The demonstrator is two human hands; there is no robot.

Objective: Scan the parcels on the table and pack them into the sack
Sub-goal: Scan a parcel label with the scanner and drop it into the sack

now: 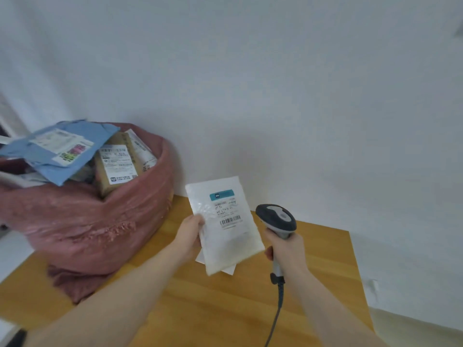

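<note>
Left hand [191,231] fingers pinching a white parcel [225,224] by its left edge above the table [225,309], right hand [285,249] fingers wrapped round a scanner [276,219] just right of it, red sack [95,221] of parcels well left

The left hand [191,230] is pinching a white parcel [226,226] by its left edge, holding it label-up above the wooden table [323,284]. The right hand [285,249] is gripping a corded scanner [276,219] just beside it. A pink sack [100,221] is sitting at the table's left, holding a blue parcel [50,151] and a brown one [117,164].
</note>
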